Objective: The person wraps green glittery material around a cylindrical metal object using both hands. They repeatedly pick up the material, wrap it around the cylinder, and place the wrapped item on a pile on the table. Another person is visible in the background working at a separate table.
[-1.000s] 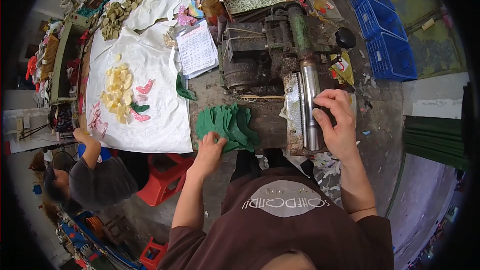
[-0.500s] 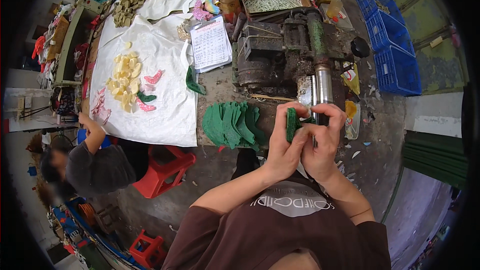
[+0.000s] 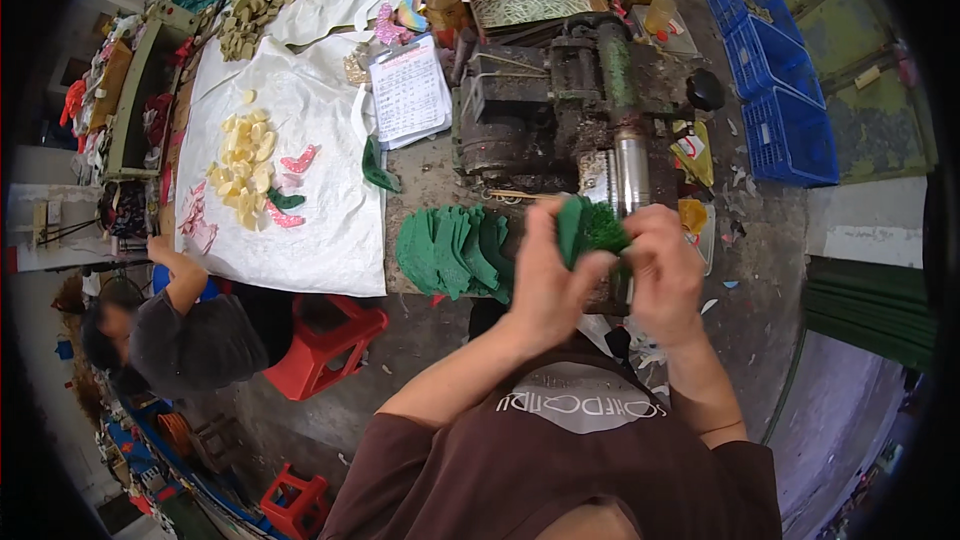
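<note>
My left hand (image 3: 548,285) grips a green fabric piece (image 3: 570,230) between thumb and fingers, above the front edge of the bench. Its fuzzy side shows on the right. Curled at the right end of this piece is my right hand (image 3: 665,275), closed on its edge and somewhat smeared by motion. Left of my hands, a fanned stack of flat, curved green fabric pieces (image 3: 450,252) lies along the bench edge. Just beyond my fingers are the shiny metal rollers (image 3: 630,175) of a greasy, dark machine (image 3: 510,105).
A white sheet (image 3: 330,250) carries cream pieces (image 3: 245,165), pink pieces and olive pieces. A clipboard with papers (image 3: 410,95) lies beside the machine. Behind stands a box of cord (image 3: 535,5). Blue crates (image 3: 790,135) are at right; another person (image 3: 200,340) sits at left by a red stool (image 3: 330,345).
My hands have moved slightly apart, the right one shifting right. The green piece has turned and opened, so its fuzzy side now shows. The view has shifted a little.
</note>
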### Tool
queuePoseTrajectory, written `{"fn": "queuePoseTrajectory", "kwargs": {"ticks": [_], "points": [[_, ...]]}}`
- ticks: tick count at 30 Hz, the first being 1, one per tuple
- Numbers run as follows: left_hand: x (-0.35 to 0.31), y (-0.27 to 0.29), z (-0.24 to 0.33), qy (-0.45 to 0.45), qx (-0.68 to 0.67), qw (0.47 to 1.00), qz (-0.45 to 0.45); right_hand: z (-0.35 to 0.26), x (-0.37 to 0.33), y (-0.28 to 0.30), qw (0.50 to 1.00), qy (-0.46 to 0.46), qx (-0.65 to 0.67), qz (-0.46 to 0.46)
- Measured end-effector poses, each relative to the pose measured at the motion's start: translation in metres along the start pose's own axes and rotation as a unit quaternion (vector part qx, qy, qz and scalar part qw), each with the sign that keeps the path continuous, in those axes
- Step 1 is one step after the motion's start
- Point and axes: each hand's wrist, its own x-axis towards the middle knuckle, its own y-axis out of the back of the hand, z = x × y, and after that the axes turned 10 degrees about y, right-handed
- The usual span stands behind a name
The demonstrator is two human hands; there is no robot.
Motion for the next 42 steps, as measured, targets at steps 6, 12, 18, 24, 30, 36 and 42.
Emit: {"fn": "queuePoseTrajectory", "kwargs": {"ticks": [6,12,18,24,30,36,42], "points": [[0.015,0.042,-0.040,0.013,0.132,0.989,-0.063,0.064,0.012,0.085,0.963,-0.127,-0.148,-0.188],[0.000,-0.003,-0.033,-0.048,0.216,0.957,-0.190,0.065,-0.008,0.044,0.951,-0.099,-0.158,-0.247],[0.004,0.033,-0.037,-0.011,0.131,0.987,-0.096,0.069,-0.013,0.046,0.981,-0.114,-0.138,-0.069],[0.000,0.124,-0.086,-0.047,0.333,0.933,0.127,0.062,-0.016,0.039,0.987,-0.138,-0.081,-0.012],[-0.038,0.146,-0.120,0.023,0.528,0.836,-0.148,0.062,-0.010,0.036,0.991,-0.124,-0.050,0.011],[-0.018,0.120,-0.054,0.040,0.271,0.956,-0.107,0.021,0.006,0.025,0.997,-0.076,-0.001,-0.023],[-0.013,0.028,-0.017,-0.039,-0.216,0.966,-0.137,-0.026,-0.001,-0.024,0.993,0.031,-0.008,-0.111]]}}
